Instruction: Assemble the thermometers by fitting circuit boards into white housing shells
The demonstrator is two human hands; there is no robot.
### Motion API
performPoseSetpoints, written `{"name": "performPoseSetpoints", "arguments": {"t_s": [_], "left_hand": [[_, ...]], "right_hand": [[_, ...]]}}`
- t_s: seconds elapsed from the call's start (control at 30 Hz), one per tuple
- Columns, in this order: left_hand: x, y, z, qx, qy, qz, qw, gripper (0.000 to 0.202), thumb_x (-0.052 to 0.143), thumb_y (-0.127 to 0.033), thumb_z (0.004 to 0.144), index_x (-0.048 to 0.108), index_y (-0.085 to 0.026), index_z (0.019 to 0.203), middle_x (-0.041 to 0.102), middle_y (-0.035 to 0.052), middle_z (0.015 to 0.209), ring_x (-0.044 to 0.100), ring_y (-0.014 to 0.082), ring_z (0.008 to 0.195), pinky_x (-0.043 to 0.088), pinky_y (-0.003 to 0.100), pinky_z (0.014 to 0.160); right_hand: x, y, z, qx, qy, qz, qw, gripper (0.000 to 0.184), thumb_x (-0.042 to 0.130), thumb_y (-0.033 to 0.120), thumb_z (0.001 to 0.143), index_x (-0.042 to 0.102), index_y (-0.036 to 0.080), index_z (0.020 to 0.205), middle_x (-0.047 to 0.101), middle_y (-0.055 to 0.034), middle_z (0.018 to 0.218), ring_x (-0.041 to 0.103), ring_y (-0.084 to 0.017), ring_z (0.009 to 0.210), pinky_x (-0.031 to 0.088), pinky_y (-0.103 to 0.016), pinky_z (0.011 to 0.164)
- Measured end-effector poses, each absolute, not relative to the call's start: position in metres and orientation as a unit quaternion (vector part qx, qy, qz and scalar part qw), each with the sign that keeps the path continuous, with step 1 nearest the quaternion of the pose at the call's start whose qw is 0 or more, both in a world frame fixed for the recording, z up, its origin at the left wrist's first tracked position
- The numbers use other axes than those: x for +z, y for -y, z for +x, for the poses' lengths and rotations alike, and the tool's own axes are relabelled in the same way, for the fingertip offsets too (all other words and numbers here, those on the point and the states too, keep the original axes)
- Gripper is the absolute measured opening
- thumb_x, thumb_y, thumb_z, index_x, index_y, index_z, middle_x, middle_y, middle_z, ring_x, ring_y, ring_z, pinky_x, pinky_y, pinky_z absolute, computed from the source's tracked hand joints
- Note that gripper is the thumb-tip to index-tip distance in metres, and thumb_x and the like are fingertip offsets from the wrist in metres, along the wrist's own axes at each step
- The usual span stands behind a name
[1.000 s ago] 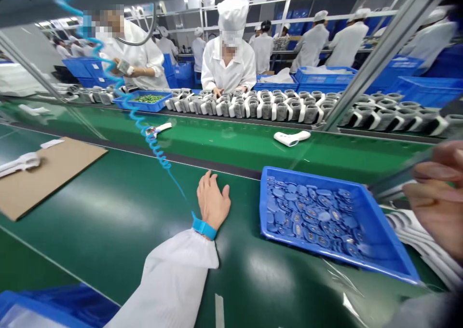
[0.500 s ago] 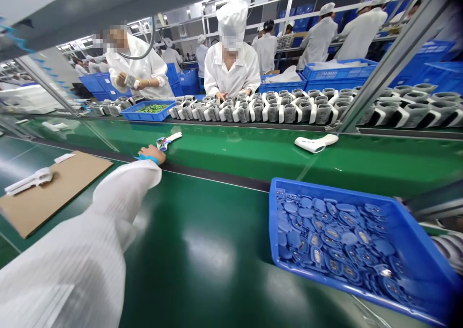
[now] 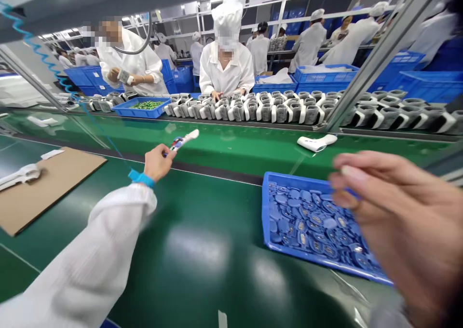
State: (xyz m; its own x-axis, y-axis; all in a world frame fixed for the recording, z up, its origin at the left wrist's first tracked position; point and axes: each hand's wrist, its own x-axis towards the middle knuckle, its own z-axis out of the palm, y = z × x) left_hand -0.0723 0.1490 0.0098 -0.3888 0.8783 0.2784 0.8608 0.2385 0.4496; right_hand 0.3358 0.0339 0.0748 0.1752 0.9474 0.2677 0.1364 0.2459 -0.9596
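My left hand [image 3: 156, 162] is stretched far out over the green belt and is closed on a white thermometer-shaped device [image 3: 183, 140], lifting it off the belt. A blue wrist strap [image 3: 141, 178] with a coiled cord sits on that wrist. My right hand [image 3: 401, 217] is raised close to the camera, large and blurred, fingers loosely extended with nothing visible in them. It hovers above a blue tray [image 3: 269, 241] filled with several small blue oval parts [image 3: 307, 219].
Another white device [image 3: 317, 143] lies on the far belt. A cardboard sheet [image 3: 43, 185] with a white device [image 3: 20, 174] lies at left. Rows of grey-white housings [image 3: 275, 110] line the far side, where people in white coats work. A metal post [image 3: 365, 62] slants at right.
My left hand reached forward from flat on the table to the belt, then closed on the white device and lifted it. My right hand came back into view above the blue tray.
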Motion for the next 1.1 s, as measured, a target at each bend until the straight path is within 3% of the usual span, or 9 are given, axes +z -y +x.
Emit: {"name": "performPoseSetpoints", "arguments": {"t_s": [0.1,0.17,0.27,0.33,0.5,0.63,0.83,0.97,1.1], "left_hand": [[0.019,-0.070,-0.025,0.333,-0.689,0.643,0.022,0.016,0.062,-0.033,0.091,0.057,-0.019,0.084,0.068,0.0029,0.118,0.065,0.0172,0.102,0.051,0.027,0.090],[0.016,-0.016,0.012,0.401,-0.578,0.709,-0.040,0.009,0.060,-0.023,0.092,0.057,-0.019,0.085,0.065,0.0064,0.122,0.062,0.0204,0.110,0.049,0.032,0.095],[0.001,0.049,0.060,0.435,-0.505,0.741,-0.076,0.013,0.059,-0.007,0.089,0.059,-0.020,0.092,0.063,0.0083,0.123,0.060,0.0208,0.113,0.048,0.034,0.096],[-0.009,0.080,0.082,0.460,-0.496,0.737,-0.005,0.018,0.059,-0.006,0.089,0.059,-0.022,0.097,0.062,0.0076,0.125,0.059,0.0204,0.116,0.049,0.033,0.097],[-0.017,0.113,0.102,0.395,-0.538,0.647,0.368,0.038,0.062,-0.030,0.093,0.051,-0.030,0.130,0.059,0.0038,0.135,0.058,0.0198,0.122,0.048,0.031,0.101],[-0.006,0.110,0.106,0.268,-0.478,0.672,0.499,0.029,0.056,-0.042,0.096,0.064,-0.025,0.118,0.070,0.0024,0.106,0.064,0.0190,0.096,0.049,0.028,0.085],[-0.003,0.115,0.117,0.226,-0.444,0.675,0.543,0.026,0.057,-0.043,0.096,0.061,-0.027,0.117,0.068,0.0003,0.106,0.061,0.0172,0.096,0.047,0.027,0.086],[-0.012,0.127,0.127,0.279,-0.479,0.688,0.467,0.040,0.071,-0.038,0.087,0.056,-0.030,0.124,0.067,0.0000,0.116,0.061,0.0181,0.104,0.047,0.027,0.091],[-0.016,0.130,0.134,0.315,-0.498,0.689,0.421,0.025,0.059,-0.037,0.095,0.063,-0.027,0.118,0.070,0.0011,0.104,0.064,0.0170,0.091,0.050,0.027,0.082]], "right_hand": [[0.082,-0.037,0.297,0.486,0.530,-0.478,0.504,0.040,0.066,0.059,0.085,0.072,0.027,0.108,0.065,-0.0070,0.122,0.065,-0.021,0.099,0.056,-0.034,0.079],[0.075,-0.026,0.278,0.606,0.537,-0.429,0.401,0.049,0.059,0.064,0.088,0.070,0.023,0.111,0.066,-0.0085,0.120,0.065,-0.021,0.100,0.056,-0.033,0.082],[0.052,0.010,0.267,0.709,0.531,-0.384,0.262,0.045,0.060,0.059,0.090,0.068,0.018,0.105,0.069,-0.0055,0.093,0.065,-0.015,0.078,0.053,-0.025,0.067],[0.035,0.040,0.271,0.703,0.536,-0.409,0.225,0.040,0.056,0.056,0.093,0.066,0.017,0.097,0.060,0.0010,0.068,0.055,-0.011,0.057,0.045,-0.021,0.053],[0.018,0.103,0.299,0.542,0.638,-0.496,0.232,0.030,0.050,0.044,0.099,0.062,0.019,0.088,0.043,0.0056,0.062,0.037,-0.008,0.056,0.030,-0.022,0.053],[0.024,0.125,0.315,0.513,0.670,-0.497,0.200,0.025,0.051,0.037,0.099,0.061,0.020,0.084,0.047,0.0044,0.069,0.036,-0.010,0.064,0.030,-0.024,0.059],[0.017,0.138,0.326,0.487,0.671,-0.521,0.201,0.019,0.053,0.034,0.098,0.062,0.021,0.087,0.059,0.0028,0.076,0.043,-0.012,0.067,0.032,-0.024,0.063],[0.010,0.141,0.329,0.527,0.634,-0.523,0.215,0.026,0.049,0.039,0.099,0.062,0.020,0.087,0.051,0.0033,0.072,0.037,-0.011,0.065,0.031,-0.024,0.060],[0.011,0.144,0.328,0.587,0.590,-0.504,0.231,0.025,0.050,0.041,0.099,0.063,0.021,0.093,0.047,0.0039,0.072,0.034,-0.010,0.065,0.030,-0.023,0.059]]}}
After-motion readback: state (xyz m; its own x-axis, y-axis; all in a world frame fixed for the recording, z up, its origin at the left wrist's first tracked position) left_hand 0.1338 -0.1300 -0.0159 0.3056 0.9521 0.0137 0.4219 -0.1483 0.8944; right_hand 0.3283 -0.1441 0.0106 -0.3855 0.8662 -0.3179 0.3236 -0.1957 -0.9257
